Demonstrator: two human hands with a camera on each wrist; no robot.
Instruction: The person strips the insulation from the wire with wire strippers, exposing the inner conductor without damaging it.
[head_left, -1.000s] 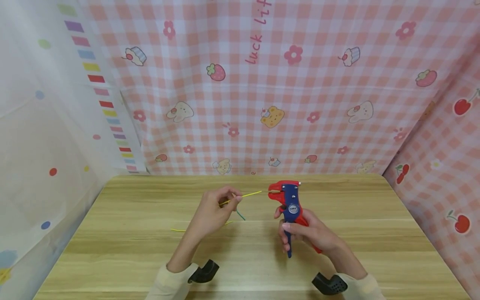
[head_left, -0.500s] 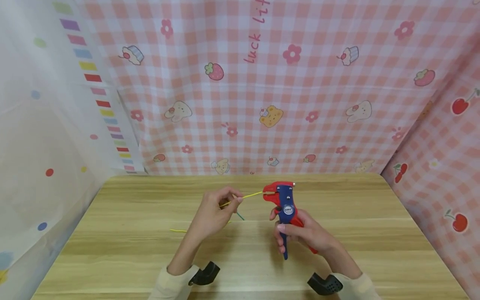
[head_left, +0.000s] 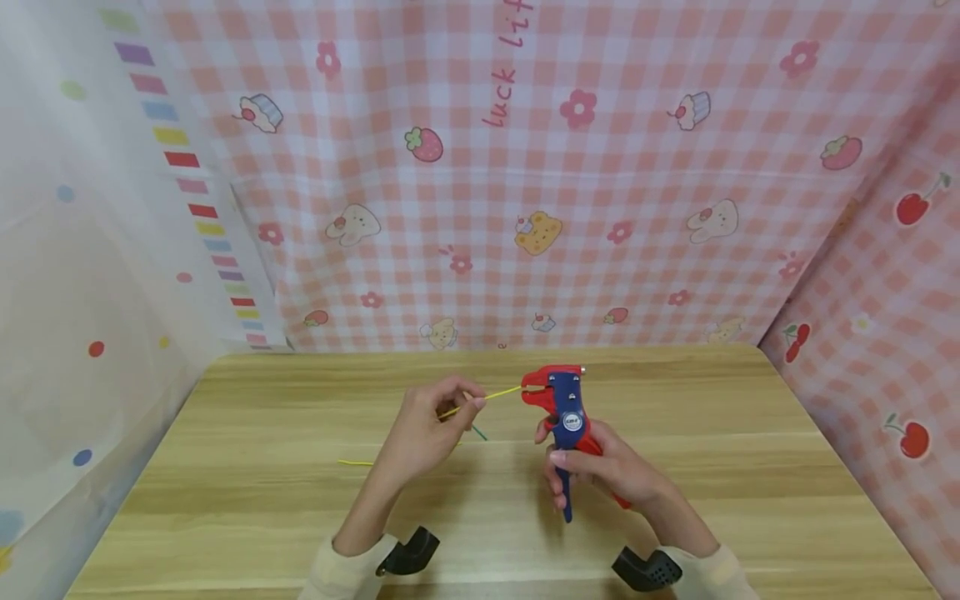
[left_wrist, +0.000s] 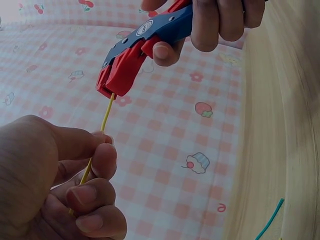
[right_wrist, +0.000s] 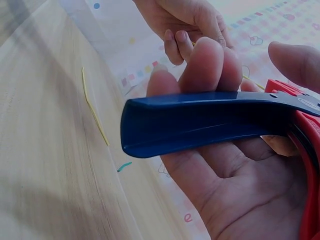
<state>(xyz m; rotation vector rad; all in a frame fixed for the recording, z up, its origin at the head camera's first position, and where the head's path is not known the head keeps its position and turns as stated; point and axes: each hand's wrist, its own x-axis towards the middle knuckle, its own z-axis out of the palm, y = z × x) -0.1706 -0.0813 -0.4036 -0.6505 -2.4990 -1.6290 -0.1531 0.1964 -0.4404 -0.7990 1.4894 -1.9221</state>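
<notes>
Between the thumb and fingertips of my left hand (head_left: pixel 427 429) I pinch a thin yellow wire (head_left: pixel 501 392) that points right and slightly up. Its far end sits in the mouth of a red-and-blue wire stripper (head_left: pixel 566 408); in the left wrist view the yellow wire (left_wrist: pixel 106 114) enters between the red jaws. How deep it reaches is hidden. My right hand (head_left: pixel 618 471) grips the stripper upright above the table, fingers wrapped around the blue handle (right_wrist: pixel 200 125). The handles stand apart.
A second yellow wire (head_left: pixel 354 462) lies on the wooden table (head_left: pixel 255 517), partly behind my left forearm. Close by is a short green wire (head_left: pixel 480 433). A pink checked cloth (head_left: pixel 480 192) hangs at the back, and more cloth closes off both sides.
My right hand has brought the wire stripper leftward, and the gap between its mouth and the yellow wire's end has closed. My left hand has hardly moved.
</notes>
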